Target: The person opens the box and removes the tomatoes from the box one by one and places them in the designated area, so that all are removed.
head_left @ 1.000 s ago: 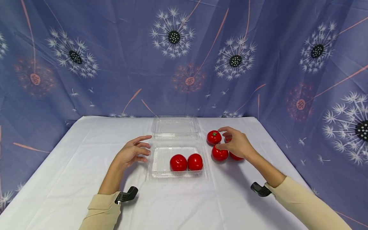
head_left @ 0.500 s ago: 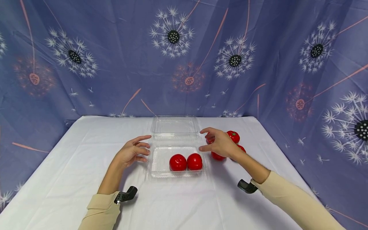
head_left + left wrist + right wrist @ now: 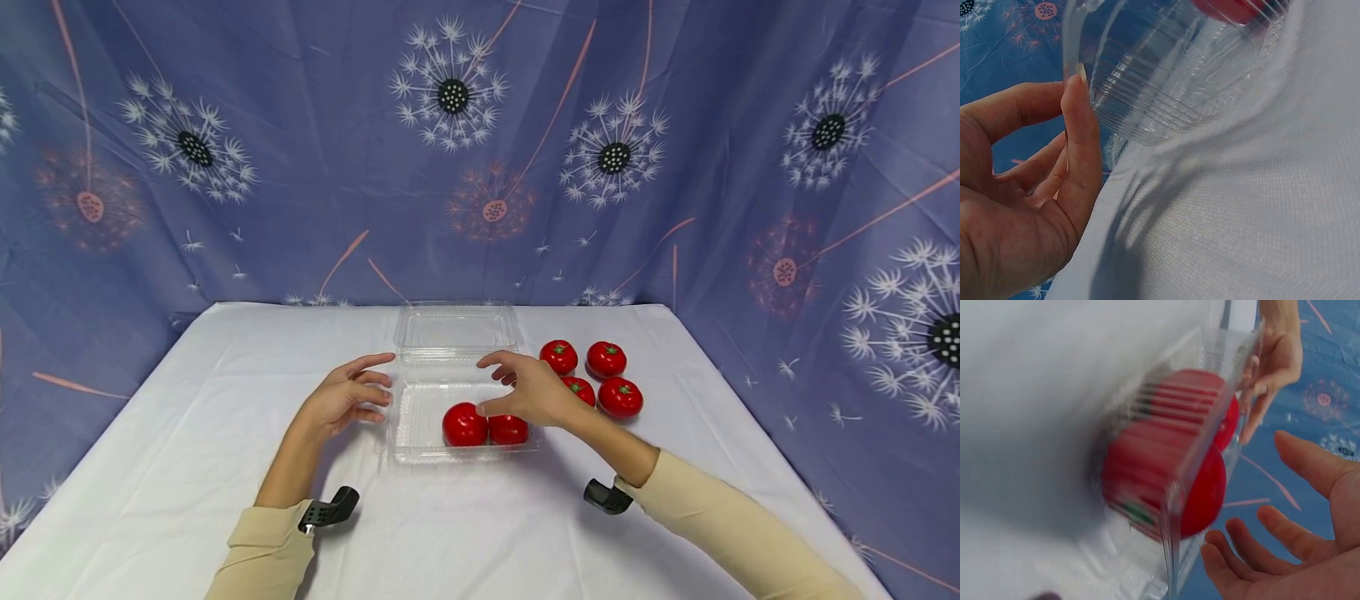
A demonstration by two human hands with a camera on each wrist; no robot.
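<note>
Your left hand rests against the left wall of the clear box, fingers relaxed and gripping nothing, apparently to steady it on the bench. Your right hand hovers over the box's right side, fingers spread and empty, just above the two tomatoes lying inside along the near wall. Four more tomatoes sit clustered right of the box. The box's lid lies hinged open behind it. Only the left wrist view shows your fingertip actually touching the ribbed wall; the right wrist view, blurred, shows an empty palm.
</note>
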